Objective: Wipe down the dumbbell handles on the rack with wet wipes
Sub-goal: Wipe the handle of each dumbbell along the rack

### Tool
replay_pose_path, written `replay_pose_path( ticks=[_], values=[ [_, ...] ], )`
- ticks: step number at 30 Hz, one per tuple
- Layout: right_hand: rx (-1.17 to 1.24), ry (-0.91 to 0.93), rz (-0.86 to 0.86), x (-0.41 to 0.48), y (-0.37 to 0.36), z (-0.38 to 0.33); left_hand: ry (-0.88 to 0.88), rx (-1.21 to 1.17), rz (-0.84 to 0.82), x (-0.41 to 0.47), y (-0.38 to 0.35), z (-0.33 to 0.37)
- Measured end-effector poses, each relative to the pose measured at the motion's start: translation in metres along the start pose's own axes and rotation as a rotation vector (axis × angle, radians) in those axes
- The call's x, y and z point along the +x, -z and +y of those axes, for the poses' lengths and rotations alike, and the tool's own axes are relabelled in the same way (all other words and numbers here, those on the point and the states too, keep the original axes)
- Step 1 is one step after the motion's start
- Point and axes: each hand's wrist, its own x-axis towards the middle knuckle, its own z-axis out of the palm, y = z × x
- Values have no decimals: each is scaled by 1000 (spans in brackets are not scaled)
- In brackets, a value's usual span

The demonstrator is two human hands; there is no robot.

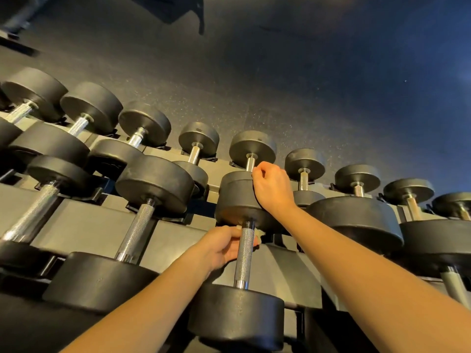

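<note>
We see left hand [221,247] gripping knurled handle [244,261] through wet wipe [260,235]; right hand [272,186] curled beside upper-tier handle [250,163], grasp we cannot tell.

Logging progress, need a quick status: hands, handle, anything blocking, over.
Left hand wrapped round lower dumbbell's knurled handle, pale wipe showing behind it. Right hand curled beside upper dumbbell's handle, contents unclear. Nothing blocking.
</note>
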Motion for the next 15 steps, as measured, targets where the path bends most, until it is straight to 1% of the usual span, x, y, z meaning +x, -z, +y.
replay_pose_path(
  ticks=[2,4,7,9,11,12,13,15],
  values=[
    [4,-6,0,1,0,0,-143,134,84,-1,6,-1],
    [0,-5,-5,1,0,1,-386,349,194,-7,11,-1],
    [-19,-5,-7,2,-1,2,-820,884,316,-18,11,1],
    [-24,-5,-4,2,-2,1,-1098,1254,294,-19,13,1],
    [-38,2,3,2,-2,1,-1351,1630,176,-15,14,0],
    [-42,7,5,2,-2,1,-1426,1770,115,-11,15,-2],
    [-44,11,8,2,-2,1,-1458,1862,88,-8,14,-3],
    [-46,14,22,1,-1,1,-1454,1946,116,-5,9,-4]
  ],
)
